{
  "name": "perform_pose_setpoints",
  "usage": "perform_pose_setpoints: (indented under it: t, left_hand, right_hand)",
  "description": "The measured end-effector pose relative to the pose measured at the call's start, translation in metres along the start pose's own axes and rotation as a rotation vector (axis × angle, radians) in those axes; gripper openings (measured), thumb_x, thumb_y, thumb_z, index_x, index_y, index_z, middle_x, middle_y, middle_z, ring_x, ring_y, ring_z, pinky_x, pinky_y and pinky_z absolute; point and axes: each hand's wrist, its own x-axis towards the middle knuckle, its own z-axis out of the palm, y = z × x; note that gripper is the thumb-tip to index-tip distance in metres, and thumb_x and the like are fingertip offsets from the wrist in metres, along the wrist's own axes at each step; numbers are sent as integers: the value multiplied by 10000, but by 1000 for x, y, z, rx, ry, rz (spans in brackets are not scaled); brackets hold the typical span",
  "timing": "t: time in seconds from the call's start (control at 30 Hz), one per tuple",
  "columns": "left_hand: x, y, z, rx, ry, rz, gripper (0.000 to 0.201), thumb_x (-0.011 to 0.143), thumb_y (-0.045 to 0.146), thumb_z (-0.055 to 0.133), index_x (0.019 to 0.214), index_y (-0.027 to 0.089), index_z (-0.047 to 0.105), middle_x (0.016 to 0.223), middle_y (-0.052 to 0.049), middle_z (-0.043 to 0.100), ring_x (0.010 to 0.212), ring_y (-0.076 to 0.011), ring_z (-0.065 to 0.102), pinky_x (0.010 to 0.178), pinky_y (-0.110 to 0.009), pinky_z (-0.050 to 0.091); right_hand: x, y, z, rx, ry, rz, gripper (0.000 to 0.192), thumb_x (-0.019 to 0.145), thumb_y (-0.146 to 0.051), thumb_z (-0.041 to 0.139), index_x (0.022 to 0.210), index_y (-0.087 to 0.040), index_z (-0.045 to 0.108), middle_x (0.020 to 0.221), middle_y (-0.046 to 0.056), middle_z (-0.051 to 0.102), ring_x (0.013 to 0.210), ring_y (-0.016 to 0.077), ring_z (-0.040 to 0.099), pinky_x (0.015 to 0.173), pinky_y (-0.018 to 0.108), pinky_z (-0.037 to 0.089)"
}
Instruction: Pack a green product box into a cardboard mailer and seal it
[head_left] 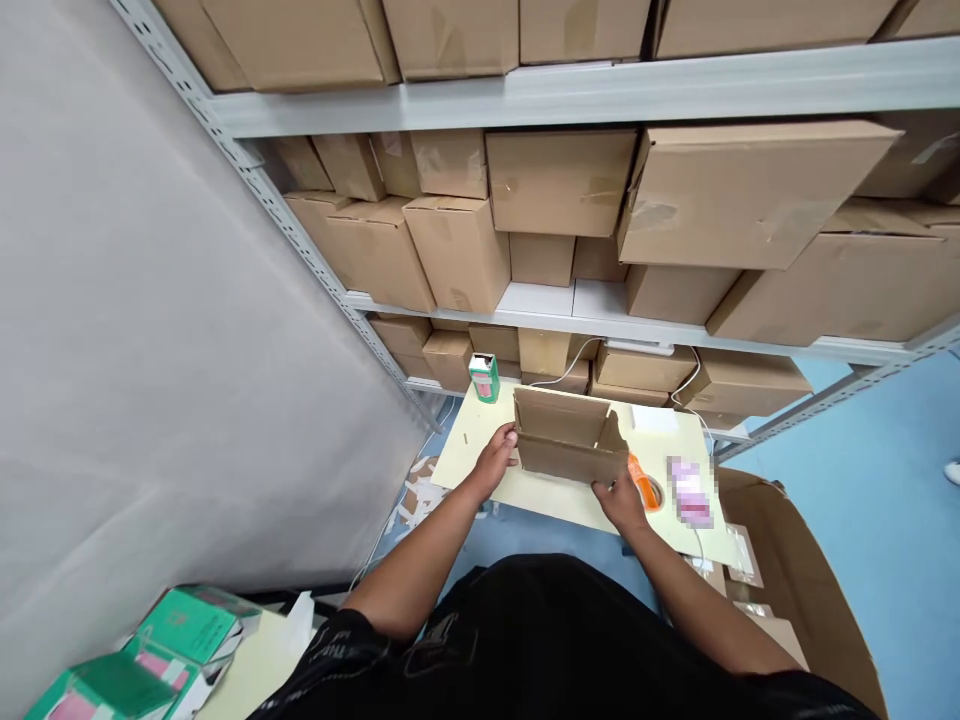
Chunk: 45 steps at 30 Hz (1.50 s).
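Note:
Between my two hands is a brown cardboard box [562, 455], partly unfolded, held a little above the cream table [457, 455]. My left hand [496, 460] grips its left edge, with the thumb along the side. At the lower right corner, my right hand [621, 500] has its fingers closed on the cardboard; part of those fingers is hidden. Just right of that hand lies an orange tape dispenser [643, 485] with a roll of tape. A small green and pink box [484, 378] stands at the table's back left.
Metal shelving [525, 100] packed with cardboard boxes [562, 180] rises behind the table. A blurred pink item [690, 492] lies at the table's right. A large open carton [802, 580] stands beside it. Green boxes [187, 625] sit at lower left, near a grey wall [187, 350].

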Motion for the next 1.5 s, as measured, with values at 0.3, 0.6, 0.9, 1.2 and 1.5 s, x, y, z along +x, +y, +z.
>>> perform_pose_setpoints:
  t: [0.3,0.6,0.9,1.2,1.5]
  left_hand:
    - [42,9,11,343,269,-50,431,924,661,584,924,231,591,896,-48,689,903,-258,665,912,-442,529]
    - [56,-12,4,314,166,139,396,902,310,640,1278,208,565,1353,-140,592,1191,-263,648,914,-388,563]
    - [58,-15,-35,568,-166,443,332,916,301,660,1238,247,725,1530,-114,550,1454,-326,471,1240,-544,383]
    - [110,-5,-30,627,-304,482,289,975,442,603,1051,229,784,1415,-118,626,1351,-312,567,1182,-494,461]
    - [138,9,-12,531,-116,289,1017,697,320,879,1589,267,394,1620,-145,388,1375,-351,550,1134,-476,477]
  right_hand:
    - [26,19,21,-115,-284,-12,543,830,-296,600,1360,-182,571,1353,170,617,1274,341,620,1102,482,487]
    - [20,-5,13,-163,-4,-131,714,917,-383,564,1578,-196,370,1518,176,524,1450,345,478,1210,558,412]
    - [14,-34,10,-342,26,-100,659,918,-386,608,1560,-302,486,1568,126,478,1447,378,464,1191,596,425]
    - [45,-31,-1,-110,10,65,596,962,-623,520,1404,-247,653,1420,122,507,1335,297,552,1088,455,525]
    - [66,-37,17,-12,180,267,568,847,-633,630,1212,-198,638,1234,122,594,991,263,625,925,430,551]
